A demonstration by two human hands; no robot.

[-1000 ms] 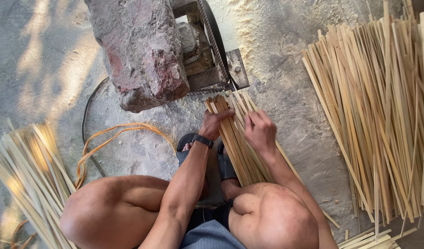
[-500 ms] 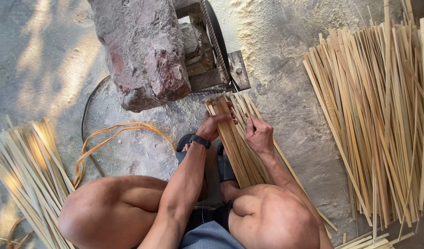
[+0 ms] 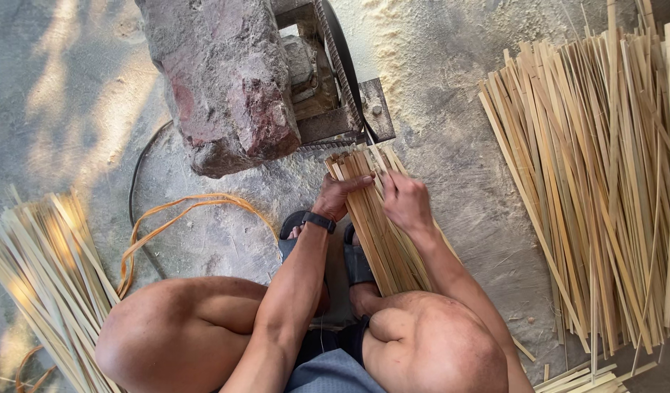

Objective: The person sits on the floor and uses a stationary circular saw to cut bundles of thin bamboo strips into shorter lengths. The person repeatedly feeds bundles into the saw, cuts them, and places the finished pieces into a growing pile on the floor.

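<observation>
A bundle of thin bamboo strips (image 3: 379,225) lies in front of me, its far ends close to a small saw machine (image 3: 335,94). My left hand (image 3: 335,195), with a dark watch on the wrist, grips the bundle from the left near its far end. My right hand (image 3: 404,200) rests on the right side of the same bundle with fingers curled over the strips. I am squatting, knees at the bottom of the view, feet in dark sandals (image 3: 295,233) under the strips.
A big reddish stone (image 3: 218,80) sits on the machine. A large pile of long bamboo strips (image 3: 597,182) lies at the right, another pile (image 3: 44,284) at the left. An orange strap (image 3: 175,218) and a dark cable (image 3: 135,189) curl on the dusty concrete floor.
Both hands stay on the bundle. The bundle's far ends have moved slightly closer to the saw machine, and my right hand has shifted a little along the strips.
</observation>
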